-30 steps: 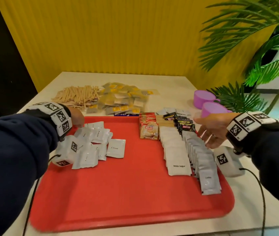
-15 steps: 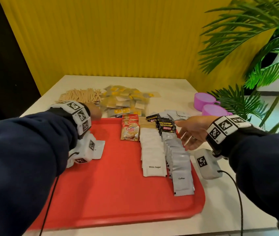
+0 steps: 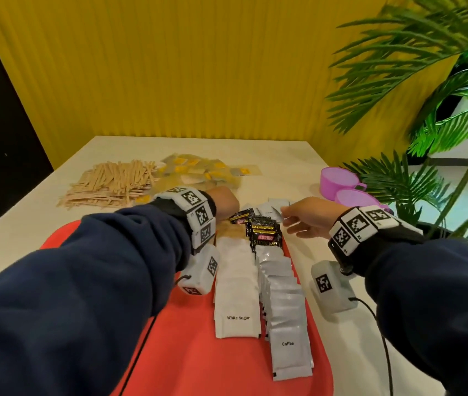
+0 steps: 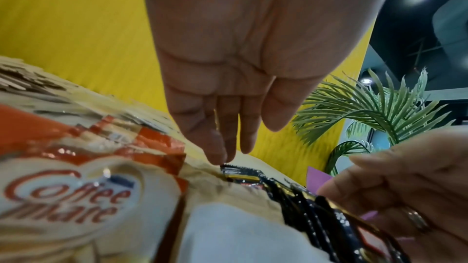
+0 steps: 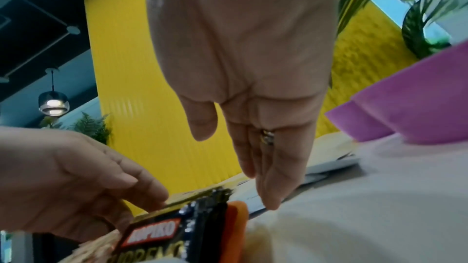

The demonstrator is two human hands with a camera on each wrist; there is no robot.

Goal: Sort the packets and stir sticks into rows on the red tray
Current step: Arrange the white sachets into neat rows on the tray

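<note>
Both hands sit at the 12 o'clock end of the red tray (image 3: 187, 352), bracketing the head of the black Kopiko packets (image 3: 264, 234), likely to square that row: left hand (image 4: 228, 67) fingers straight, tips touching the far packet's edge, gripping nothing; right hand (image 3: 307, 221) open, fingers straight over loose white sachets (image 3: 273, 208) on the bench (image 3: 284, 158) at 1 o'clock. White Sugar row (image 3: 235, 284) and Coffee row (image 3: 284, 304) are shingled, long axes running 6-to-12 side by side; stir sticks (image 3: 112, 182) remain heaped off-tray at 10 o'clock.
</note>
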